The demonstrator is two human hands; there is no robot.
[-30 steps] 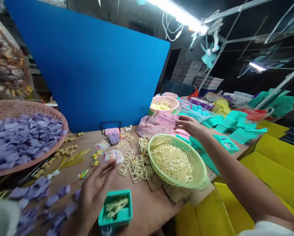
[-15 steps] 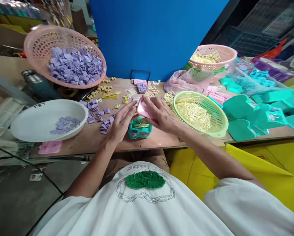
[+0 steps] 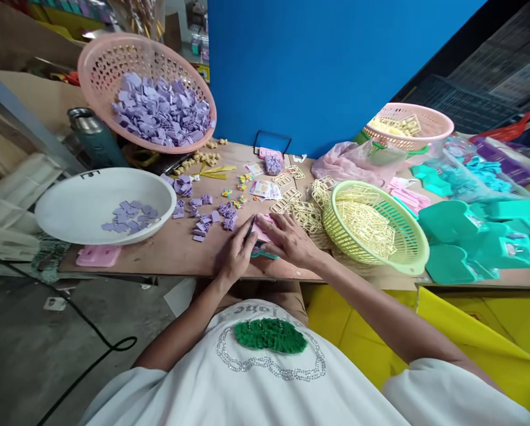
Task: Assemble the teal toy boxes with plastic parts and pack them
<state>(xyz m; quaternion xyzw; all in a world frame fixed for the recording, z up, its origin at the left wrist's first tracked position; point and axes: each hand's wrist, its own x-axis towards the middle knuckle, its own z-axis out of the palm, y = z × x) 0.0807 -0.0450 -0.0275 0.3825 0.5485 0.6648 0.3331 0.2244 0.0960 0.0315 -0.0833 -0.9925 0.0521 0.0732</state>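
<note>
At the table's front edge, my left hand (image 3: 239, 249) is closed against the left side of a small teal plastic box (image 3: 265, 254), mostly hidden under my hands. A pink plastic lid (image 3: 264, 227) lies over the box, and my right hand (image 3: 295, 241) grips it with fingers across its top and right side. Something thin and dark (image 3: 249, 228) shows by my left fingertips; I cannot tell what it is. Left of my hands lie loose purple plastic pieces (image 3: 203, 225). Just beyond are printed cards (image 3: 265, 190) and pale yellow plastic frames (image 3: 287, 201).
A light green basket (image 3: 418, 251) of yellow frames stands at right, beside piled teal cases (image 3: 451, 222). At left are a white basin (image 3: 70, 204), a tilted pink basket (image 3: 90, 65) of purple pieces and a flask (image 3: 94, 139). A blue panel (image 3: 300, 65) rises behind.
The pink lid has come down onto the teal box, whose open top with yellow frames inside was visible before. Both hands moved lower with it. The view has shifted slightly.
</note>
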